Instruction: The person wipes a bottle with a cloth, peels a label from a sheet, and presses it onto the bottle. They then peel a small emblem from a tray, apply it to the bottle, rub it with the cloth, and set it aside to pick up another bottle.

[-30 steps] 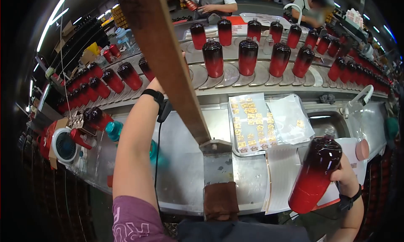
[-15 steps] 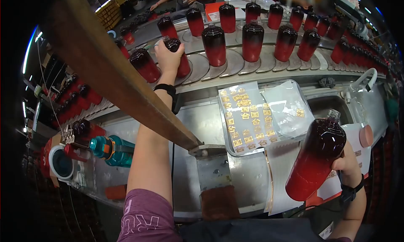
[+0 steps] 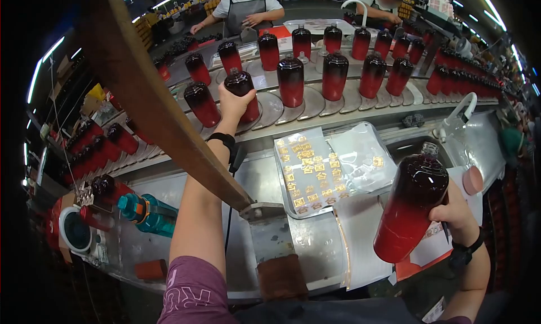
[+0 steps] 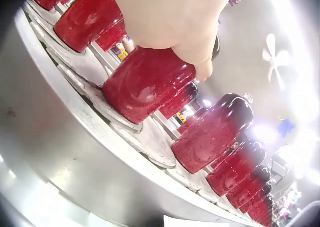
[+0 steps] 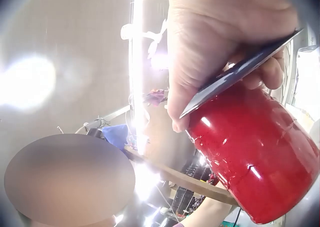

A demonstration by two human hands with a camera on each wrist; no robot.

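My left hand (image 3: 234, 107) grips a red bottle with a black top (image 3: 239, 83) standing among others on the conveyor's overlapping plates. In the left wrist view its red lower body (image 4: 147, 87) sits on a plate, with the hand wrapped over the upper part. At the front right, my right hand (image 3: 455, 214) holds another black-and-red bottle (image 3: 411, 203), tilted, its clear neck pointing up. Droplets show on this bottle's red side (image 5: 255, 152) in the right wrist view. A thin dark flat blade (image 5: 235, 74) is also held in that hand, between the palm and the bottle.
A wooden beam (image 3: 169, 110) slants across my left side. The metal tray (image 3: 290, 208) bears sheets of gold characters (image 3: 307, 166). Around it are a sink (image 3: 403, 147), papers (image 3: 366, 239), a teal water bottle (image 3: 149, 214) and a small fan (image 3: 75, 232). People work beyond the conveyor.
My left hand, earlier mostly behind the beam, now shows on a conveyor bottle. The head view has shifted. My right hand still holds its tilted bottle.
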